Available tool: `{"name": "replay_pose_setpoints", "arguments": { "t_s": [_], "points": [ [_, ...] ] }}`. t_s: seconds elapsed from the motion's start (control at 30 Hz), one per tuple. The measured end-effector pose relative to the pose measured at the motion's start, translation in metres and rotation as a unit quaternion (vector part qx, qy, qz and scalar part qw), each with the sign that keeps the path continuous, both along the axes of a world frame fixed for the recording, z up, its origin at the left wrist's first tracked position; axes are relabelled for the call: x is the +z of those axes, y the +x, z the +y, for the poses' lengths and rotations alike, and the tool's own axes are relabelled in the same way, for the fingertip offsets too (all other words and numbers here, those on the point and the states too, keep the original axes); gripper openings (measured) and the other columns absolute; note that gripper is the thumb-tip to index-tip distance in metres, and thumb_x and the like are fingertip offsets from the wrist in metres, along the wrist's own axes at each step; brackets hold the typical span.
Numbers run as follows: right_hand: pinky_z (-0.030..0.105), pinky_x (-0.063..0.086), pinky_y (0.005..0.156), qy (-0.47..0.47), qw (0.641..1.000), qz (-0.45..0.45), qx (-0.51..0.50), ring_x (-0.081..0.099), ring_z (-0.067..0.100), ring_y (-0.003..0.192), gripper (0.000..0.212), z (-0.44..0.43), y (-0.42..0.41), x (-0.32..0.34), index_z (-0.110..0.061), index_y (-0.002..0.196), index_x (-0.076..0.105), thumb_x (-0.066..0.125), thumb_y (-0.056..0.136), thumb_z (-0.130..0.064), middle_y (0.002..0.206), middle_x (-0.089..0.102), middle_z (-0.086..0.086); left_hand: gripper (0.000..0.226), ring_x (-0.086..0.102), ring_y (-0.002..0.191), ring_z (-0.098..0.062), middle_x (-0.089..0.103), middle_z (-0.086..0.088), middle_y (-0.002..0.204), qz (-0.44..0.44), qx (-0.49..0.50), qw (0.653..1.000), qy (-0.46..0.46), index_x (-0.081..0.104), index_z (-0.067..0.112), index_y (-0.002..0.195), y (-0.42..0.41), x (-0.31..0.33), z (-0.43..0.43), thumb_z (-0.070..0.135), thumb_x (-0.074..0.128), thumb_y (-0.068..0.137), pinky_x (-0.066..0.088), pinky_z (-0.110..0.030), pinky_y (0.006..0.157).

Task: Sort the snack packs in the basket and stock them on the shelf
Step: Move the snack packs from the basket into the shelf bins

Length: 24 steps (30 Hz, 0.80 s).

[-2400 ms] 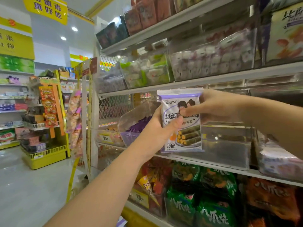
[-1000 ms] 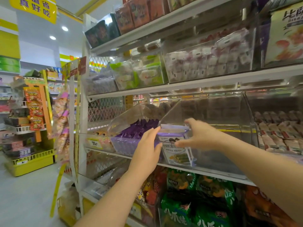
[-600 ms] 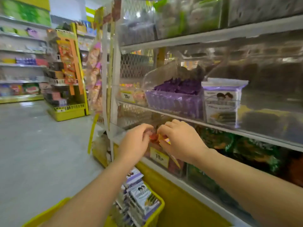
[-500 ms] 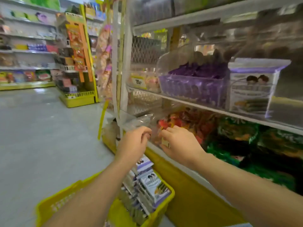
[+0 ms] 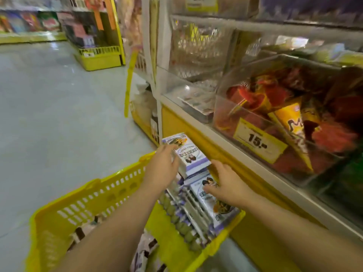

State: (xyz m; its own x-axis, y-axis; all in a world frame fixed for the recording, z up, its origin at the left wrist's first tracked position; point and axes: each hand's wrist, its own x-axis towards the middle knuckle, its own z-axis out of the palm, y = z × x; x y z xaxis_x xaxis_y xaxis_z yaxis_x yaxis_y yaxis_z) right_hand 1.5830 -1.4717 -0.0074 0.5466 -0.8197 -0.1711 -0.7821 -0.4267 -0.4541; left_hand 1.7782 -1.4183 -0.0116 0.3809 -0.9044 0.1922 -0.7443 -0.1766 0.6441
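One yellow basket (image 5: 94, 195) sits lowest in view. Over its far rim the left hand (image 5: 162, 170) grips one purple-and-white snack pack (image 5: 188, 156) by its near edge, fingers curled on it, holding it above the basket. Inside the basket's right end stands a row of matching packs (image 5: 196, 214), too blurred to count. The right hand (image 5: 227, 185) lies spread on the topmost, thumb touching, clasping nothing. Right of the basket, one clear shelf bin (image 5: 220, 99) of red packs carries one yellow price tag (image 5: 259, 142).
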Motion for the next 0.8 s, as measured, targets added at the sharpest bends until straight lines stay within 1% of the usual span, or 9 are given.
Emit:
{"name": "replay_pose_setpoints", "arguments": {
  "t_s": [0.17,0.23,0.33,0.43,0.53,0.67,0.7,0.77,0.8],
  "points": [
    [0.036,0.038,0.105,0.008,0.995,-0.095,-0.021,0.032,0.019,0.136,0.087,-0.006,0.023,-0.016,-0.026,0.151,0.015,0.063,0.084,-0.052,0.148,0.031,0.0,0.057,0.039,0.133,-0.026,0.031,-0.012,0.148,0.108,0.034,0.993,0.015,0.033,0.015,0.147,0.009,-0.009,-0.027,0.028,0.056,0.096,0.027,-0.03,0.109],
    [0.038,0.037,0.106,0.015,0.994,-0.105,-0.029,0.035,0.02,0.133,0.086,-0.007,0.03,-0.018,-0.026,0.151,0.017,0.064,0.084,-0.051,0.144,0.036,0.002,0.064,0.03,0.139,-0.024,0.026,-0.013,0.152,0.137,0.055,0.989,0.012,0.026,0.015,0.15,0.012,-0.01,-0.036,0.029,0.057,0.095,0.023,-0.027,0.109],
    [0.044,0.036,0.106,0.026,0.994,-0.103,-0.039,0.038,0.023,0.13,0.083,-0.006,0.032,-0.017,-0.031,0.15,0.018,0.063,0.084,-0.051,0.138,0.042,0.002,0.073,0.033,0.138,-0.022,0.025,-0.01,0.153,0.169,0.074,0.983,0.02,0.021,0.018,0.152,0.019,-0.01,-0.047,0.027,0.062,0.093,0.026,-0.023,0.103],
    [0.045,0.034,0.107,0.028,0.993,-0.106,-0.039,0.036,0.024,0.13,0.08,-0.007,0.03,-0.016,-0.035,0.15,0.016,0.061,0.085,-0.049,0.137,0.044,0.001,0.085,0.037,0.135,-0.024,0.02,-0.009,0.155,0.178,0.062,0.981,0.055,0.016,0.018,0.153,0.025,-0.01,-0.054,0.029,0.069,0.087,0.03,-0.029,0.105],
    [0.041,0.033,0.109,0.041,0.991,-0.127,-0.033,0.031,0.024,0.136,0.08,-0.009,0.029,-0.015,-0.034,0.151,0.016,0.061,0.087,-0.046,0.144,0.039,0.001,0.093,0.033,0.136,-0.03,0.025,-0.011,0.151,0.12,0.061,0.984,0.119,0.021,0.019,0.152,0.028,-0.008,-0.057,0.043,0.074,0.08,0.032,-0.04,0.11],
    [0.044,0.04,0.105,0.066,0.981,-0.18,-0.043,0.042,0.022,0.13,0.077,-0.009,0.028,-0.017,-0.029,0.15,0.025,0.065,0.085,-0.041,0.138,0.048,0.0,0.071,0.042,0.128,-0.03,0.052,-0.008,0.134,0.087,0.073,0.986,0.121,0.044,0.02,0.14,0.025,-0.004,-0.052,0.049,0.07,0.08,0.04,-0.039,0.1],
    [0.043,0.042,0.103,0.062,0.978,-0.193,-0.047,0.044,0.02,0.127,0.075,-0.008,0.028,-0.017,-0.028,0.148,0.028,0.066,0.085,-0.04,0.137,0.049,-0.001,0.054,0.053,0.117,-0.025,0.061,-0.005,0.122,0.114,0.076,0.988,0.078,0.054,0.02,0.127,0.023,-0.003,-0.049,0.045,0.07,0.081,0.048,-0.035,0.089],
    [0.04,0.044,0.102,0.05,0.969,-0.235,-0.056,0.046,0.015,0.124,0.069,-0.006,0.028,-0.015,-0.029,0.144,0.034,0.067,0.085,-0.037,0.135,0.048,-0.003,0.024,0.063,0.087,-0.015,0.068,-0.001,0.099,0.186,0.085,0.979,-0.005,0.061,0.022,0.102,0.02,0.0,-0.041,0.035,0.07,0.084,0.05,-0.028,0.064],
    [0.037,0.044,0.102,0.043,0.961,-0.265,-0.061,0.047,0.012,0.123,0.064,-0.004,0.029,-0.013,-0.031,0.141,0.037,0.067,0.085,-0.037,0.133,0.049,-0.005,0.021,0.063,0.079,-0.013,0.069,-0.001,0.095,0.221,0.088,0.971,-0.025,0.061,0.021,0.098,0.019,0.002,-0.037,0.033,0.07,0.084,0.05,-0.029,0.062]
  ]
}}
